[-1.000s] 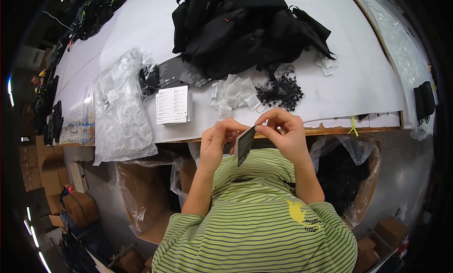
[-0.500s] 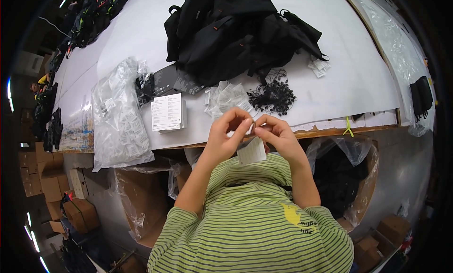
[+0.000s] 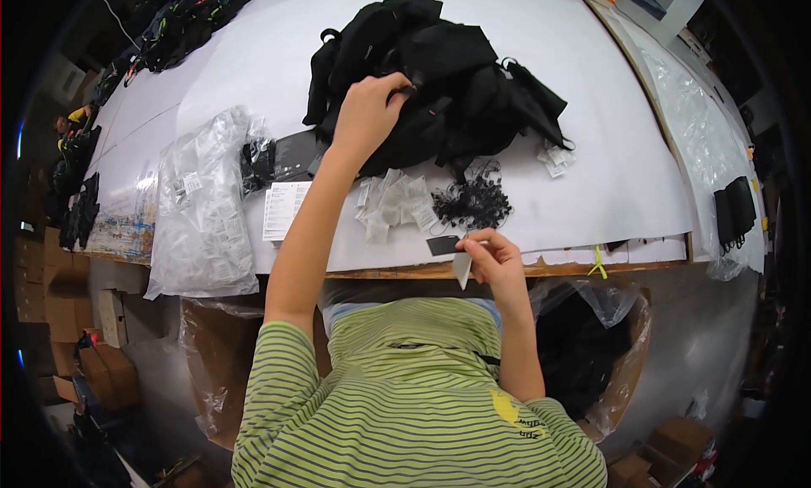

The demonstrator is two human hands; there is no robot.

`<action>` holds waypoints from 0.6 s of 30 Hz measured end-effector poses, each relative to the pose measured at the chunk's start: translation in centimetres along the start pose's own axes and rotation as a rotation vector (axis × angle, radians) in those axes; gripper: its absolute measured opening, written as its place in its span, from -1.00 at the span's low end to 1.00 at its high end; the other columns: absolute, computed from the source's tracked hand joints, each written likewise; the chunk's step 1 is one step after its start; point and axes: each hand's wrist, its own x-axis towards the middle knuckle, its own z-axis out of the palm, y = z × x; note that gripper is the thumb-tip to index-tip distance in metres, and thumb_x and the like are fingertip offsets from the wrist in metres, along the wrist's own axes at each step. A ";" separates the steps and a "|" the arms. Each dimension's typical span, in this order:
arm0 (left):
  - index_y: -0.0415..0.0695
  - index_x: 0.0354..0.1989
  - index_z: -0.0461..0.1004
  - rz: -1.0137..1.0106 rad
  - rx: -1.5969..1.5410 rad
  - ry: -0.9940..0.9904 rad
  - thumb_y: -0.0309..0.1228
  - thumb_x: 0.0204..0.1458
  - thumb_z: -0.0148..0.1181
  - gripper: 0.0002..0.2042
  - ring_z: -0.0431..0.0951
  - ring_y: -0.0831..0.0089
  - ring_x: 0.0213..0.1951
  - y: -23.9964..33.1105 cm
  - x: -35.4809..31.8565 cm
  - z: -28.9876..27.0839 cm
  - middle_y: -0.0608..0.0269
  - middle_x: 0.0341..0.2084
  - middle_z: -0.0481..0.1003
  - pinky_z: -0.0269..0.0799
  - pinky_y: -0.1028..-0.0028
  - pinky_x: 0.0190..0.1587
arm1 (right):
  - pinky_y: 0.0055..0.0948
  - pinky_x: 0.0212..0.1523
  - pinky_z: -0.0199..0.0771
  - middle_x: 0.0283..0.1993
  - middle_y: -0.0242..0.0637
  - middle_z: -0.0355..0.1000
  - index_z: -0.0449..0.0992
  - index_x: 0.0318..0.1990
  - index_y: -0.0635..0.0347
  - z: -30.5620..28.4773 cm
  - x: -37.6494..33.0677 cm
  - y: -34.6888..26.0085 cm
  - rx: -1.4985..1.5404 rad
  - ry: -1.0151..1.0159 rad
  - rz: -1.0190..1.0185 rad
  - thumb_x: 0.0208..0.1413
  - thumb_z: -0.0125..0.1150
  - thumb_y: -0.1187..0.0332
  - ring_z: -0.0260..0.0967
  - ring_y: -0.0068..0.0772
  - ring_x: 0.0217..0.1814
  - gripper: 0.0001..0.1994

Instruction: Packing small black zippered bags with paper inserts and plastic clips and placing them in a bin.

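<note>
My left hand (image 3: 370, 115) is stretched far over the table, on the heap of black fabric bags (image 3: 456, 57). Its thumb and fingers pinch at the black cloth of one bag. Close to the table's front edge, my right hand (image 3: 497, 267) holds hang tags between thumb and fingers. A white tag (image 3: 462, 269) hangs below the fingertips, and a dark tag (image 3: 443, 246) sticks out to their left. Just beyond that hand lies a tangle of black tag strings (image 3: 473, 203). Left of the tangle are small clear packets with white slips (image 3: 393, 203).
A stack of white printed cards (image 3: 283, 209) is partly covered by my left forearm. A big clear plastic bag of packets (image 3: 203, 209) lies left of it. Boxes lined with plastic (image 3: 625, 319) stand below the wooden table edge (image 3: 389, 273). More packets (image 3: 557, 160) lie right.
My left hand has left the tags and moved forward onto the black bags. My right hand keeps the tags, slightly lower. The whole view has shifted a little.
</note>
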 end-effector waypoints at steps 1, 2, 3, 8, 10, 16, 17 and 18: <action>-0.15 -0.31 0.51 -0.011 0.005 -0.011 -0.48 -0.08 0.12 -0.86 0.47 0.21 -0.37 0.2 -1.7 -1.0 0.14 -0.52 0.50 0.36 0.31 -0.21 | -0.74 -0.69 -0.06 -0.61 -0.51 0.34 0.49 -0.37 0.23 0.1 0.1 0.2 -0.019 0.016 -0.034 0.10 0.15 0.41 -0.03 -0.83 -0.72 -0.91; -0.17 -0.33 0.50 0.009 -0.126 -0.057 -0.51 -0.11 0.13 -0.86 0.48 0.21 -0.37 0.1 -3.3 -1.8 0.16 -0.48 0.51 0.37 0.32 -0.25 | -0.72 -0.69 -0.09 -0.62 -0.53 0.32 0.49 -0.36 0.22 0.2 0.4 0.2 -0.043 0.023 -0.033 0.10 0.15 0.41 -0.02 -0.83 -0.71 -0.92; -0.18 -0.35 0.49 0.026 -0.256 -0.101 -0.54 -0.15 0.15 -0.85 0.48 0.21 -0.37 0.2 -4.9 -2.4 0.18 -0.43 0.52 0.38 0.33 -0.30 | -0.72 -0.67 -0.12 -0.62 -0.56 0.29 0.49 -0.34 0.23 0.5 0.6 0.1 -0.067 0.014 -0.012 0.10 0.16 0.43 -0.03 -0.84 -0.69 -0.93; -0.19 -0.47 0.45 -0.167 -0.260 0.114 -0.52 -0.28 0.28 -0.84 0.40 0.28 -0.48 2.5 -12.7 -4.2 0.27 -0.53 0.44 0.28 0.35 -0.33 | -0.70 -0.61 -0.05 -0.67 -0.57 0.24 0.50 -0.36 0.25 3.7 3.2 -0.3 -0.396 -0.043 -0.096 0.04 0.21 0.39 0.01 -0.84 -0.62 -0.89; -0.17 -0.61 0.41 -0.248 -0.016 0.136 -0.43 -0.35 0.37 -0.79 0.29 0.36 -0.56 2.5 -15.4 -4.8 0.30 -0.68 0.29 0.19 0.41 -0.37 | -0.67 -0.63 -0.06 -0.71 -0.54 0.20 0.51 -0.37 0.23 5.1 4.2 -0.2 -0.530 -0.075 -0.135 0.02 0.23 0.39 -0.02 -0.81 -0.66 -0.89; -0.22 -0.62 0.47 -0.667 -0.260 0.102 -0.43 -0.30 0.38 -0.81 0.23 0.56 -0.60 3.4 -19.3 -5.0 0.35 -0.69 0.33 0.12 0.54 -0.51 | -0.55 -0.68 -0.05 -0.81 -0.42 0.19 0.55 -0.35 0.14 8.2 4.9 1.3 -0.642 -0.318 -0.210 -0.01 0.24 0.32 0.00 -0.62 -0.77 -0.88; -0.23 -0.58 0.50 -0.734 -0.375 0.172 -0.43 -0.27 0.38 -0.82 0.21 0.62 -0.61 3.6 -19.6 -4.9 0.37 -0.68 0.34 0.09 0.59 -0.55 | -0.55 -0.68 -0.05 -0.81 -0.42 0.19 0.55 -0.35 0.14 8.2 4.9 1.3 -0.642 -0.324 -0.207 -0.01 0.24 0.32 0.00 -0.62 -0.77 -0.88; -0.22 -0.48 0.56 -0.722 -0.405 0.189 -0.48 -0.21 0.34 -0.88 0.17 0.68 -0.60 3.3 -20.1 -4.6 0.41 -0.67 0.33 0.03 0.64 -0.57 | -0.55 -0.67 0.00 -0.78 -0.39 0.24 0.55 -0.34 0.13 8.1 4.9 1.0 -0.709 -0.353 -0.179 -0.01 0.23 0.33 0.05 -0.60 -0.77 -0.88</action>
